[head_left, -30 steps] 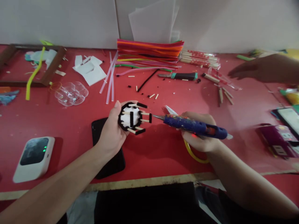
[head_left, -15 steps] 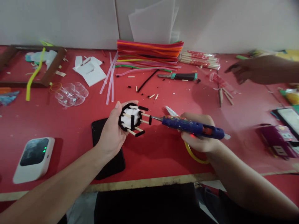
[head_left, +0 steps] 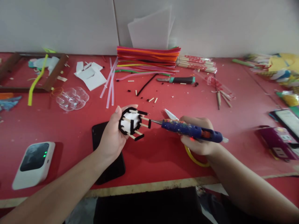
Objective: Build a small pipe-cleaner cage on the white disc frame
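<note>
My left hand [head_left: 113,132] is closed around a small round craft piece [head_left: 130,122], white inside with a black fuzzy rim. Short pale sticks stand out from it, some tipped with black pipe cleaner bits. In my right hand [head_left: 198,140] is a blue hot glue gun [head_left: 184,128], its paint worn and a red light glowing on it. The gun's metal nozzle [head_left: 156,122] points left and sits at, or very near, a black tip of the piece. Scissors with a yellow handle [head_left: 195,158] lie partly hidden beneath my right hand. A black phone [head_left: 112,171] lies under my left wrist.
Behind my hands lie a utility knife [head_left: 181,80], a black pipe cleaner [head_left: 147,84] and a colourful pipe cleaner bundle [head_left: 148,57]. Pink glue sticks [head_left: 109,85] and a clear plastic palette [head_left: 73,99] are left. A white device [head_left: 34,165] stands front left, a purple box [head_left: 277,141] right.
The other person's hand at the right has left the view. The camera has tilted slightly, while both my hands, the craft piece and the glue gun keep nearly the same positions.
</note>
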Demonstrator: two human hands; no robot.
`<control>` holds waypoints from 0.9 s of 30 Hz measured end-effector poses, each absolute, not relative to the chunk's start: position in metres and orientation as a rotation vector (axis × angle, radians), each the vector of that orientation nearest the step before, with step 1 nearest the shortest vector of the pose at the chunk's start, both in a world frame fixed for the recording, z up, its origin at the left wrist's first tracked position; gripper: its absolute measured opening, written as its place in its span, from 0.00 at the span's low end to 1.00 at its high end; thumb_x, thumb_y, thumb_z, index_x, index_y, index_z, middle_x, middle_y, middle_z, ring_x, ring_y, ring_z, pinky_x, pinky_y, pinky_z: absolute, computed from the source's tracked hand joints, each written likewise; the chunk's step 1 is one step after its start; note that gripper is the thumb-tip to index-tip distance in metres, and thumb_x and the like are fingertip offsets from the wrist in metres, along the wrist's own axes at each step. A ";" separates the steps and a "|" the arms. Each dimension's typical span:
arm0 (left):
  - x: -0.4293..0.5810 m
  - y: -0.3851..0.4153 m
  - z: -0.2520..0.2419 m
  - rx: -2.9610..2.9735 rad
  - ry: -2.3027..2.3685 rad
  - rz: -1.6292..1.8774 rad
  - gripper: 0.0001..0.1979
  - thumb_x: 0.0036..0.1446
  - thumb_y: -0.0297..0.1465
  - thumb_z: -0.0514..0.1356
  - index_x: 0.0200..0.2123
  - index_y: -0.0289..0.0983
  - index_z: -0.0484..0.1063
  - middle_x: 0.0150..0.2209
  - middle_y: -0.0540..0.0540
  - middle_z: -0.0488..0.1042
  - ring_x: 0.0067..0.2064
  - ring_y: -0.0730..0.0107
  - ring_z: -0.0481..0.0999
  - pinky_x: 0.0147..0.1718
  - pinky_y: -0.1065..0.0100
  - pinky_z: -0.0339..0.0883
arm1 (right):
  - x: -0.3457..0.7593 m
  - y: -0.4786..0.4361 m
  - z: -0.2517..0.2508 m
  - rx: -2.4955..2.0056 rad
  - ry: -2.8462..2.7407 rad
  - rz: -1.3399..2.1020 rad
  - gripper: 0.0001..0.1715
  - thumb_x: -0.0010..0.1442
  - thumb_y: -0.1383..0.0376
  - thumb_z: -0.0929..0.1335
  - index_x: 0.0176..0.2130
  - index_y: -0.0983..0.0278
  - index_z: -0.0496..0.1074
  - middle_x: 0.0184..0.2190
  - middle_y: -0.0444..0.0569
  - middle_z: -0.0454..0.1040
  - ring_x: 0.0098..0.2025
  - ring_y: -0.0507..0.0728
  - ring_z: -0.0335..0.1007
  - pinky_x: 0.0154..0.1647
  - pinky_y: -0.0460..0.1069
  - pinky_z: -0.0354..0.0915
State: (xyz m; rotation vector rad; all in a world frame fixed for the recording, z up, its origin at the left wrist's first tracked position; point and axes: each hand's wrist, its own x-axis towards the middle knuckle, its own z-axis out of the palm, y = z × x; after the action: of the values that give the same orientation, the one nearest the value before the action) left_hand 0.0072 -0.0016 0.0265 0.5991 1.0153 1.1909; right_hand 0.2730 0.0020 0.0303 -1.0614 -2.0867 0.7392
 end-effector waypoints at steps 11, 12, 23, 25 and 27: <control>0.007 -0.001 0.026 0.620 1.002 1.181 0.24 0.66 0.52 0.61 0.50 0.38 0.79 0.44 0.42 0.85 0.47 0.58 0.86 0.38 0.67 0.81 | 0.274 0.001 0.029 -1.072 -2.070 0.767 0.09 0.50 0.71 0.69 0.28 0.58 0.64 0.19 0.38 0.64 0.19 0.50 0.56 0.19 0.49 0.53; 0.006 -0.001 0.026 0.621 1.001 1.182 0.24 0.66 0.52 0.61 0.50 0.38 0.79 0.43 0.42 0.85 0.48 0.58 0.86 0.38 0.67 0.81 | 0.273 0.001 0.030 -1.073 -2.070 0.769 0.09 0.50 0.71 0.69 0.28 0.58 0.65 0.19 0.39 0.65 0.19 0.50 0.57 0.19 0.49 0.54; 0.006 -0.001 0.031 0.556 1.004 1.158 0.23 0.67 0.51 0.60 0.50 0.38 0.78 0.43 0.43 0.86 0.41 0.62 0.86 0.31 0.70 0.79 | 0.274 0.000 0.028 -1.064 -2.027 0.813 0.07 0.50 0.71 0.69 0.31 0.60 0.70 0.21 0.41 0.70 0.20 0.50 0.62 0.19 0.47 0.58; 0.006 -0.001 0.032 0.562 0.990 1.132 0.25 0.68 0.52 0.60 0.52 0.37 0.78 0.43 0.42 0.86 0.42 0.62 0.86 0.32 0.70 0.79 | 0.274 -0.001 0.028 -1.061 -2.012 0.841 0.07 0.50 0.71 0.69 0.32 0.60 0.71 0.21 0.41 0.70 0.19 0.50 0.62 0.19 0.48 0.58; 0.005 -0.001 0.031 0.572 0.968 1.116 0.27 0.67 0.52 0.60 0.54 0.37 0.77 0.43 0.42 0.86 0.42 0.61 0.87 0.32 0.70 0.79 | 0.275 -0.001 0.027 -1.050 -2.009 0.840 0.08 0.50 0.71 0.69 0.32 0.59 0.71 0.22 0.41 0.71 0.20 0.50 0.63 0.19 0.48 0.58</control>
State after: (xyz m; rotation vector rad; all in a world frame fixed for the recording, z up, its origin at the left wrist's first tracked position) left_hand 0.0051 -0.0011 0.0313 0.5718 0.9681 1.1161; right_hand 0.2747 -0.0007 0.0269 -1.0497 -2.0087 0.8403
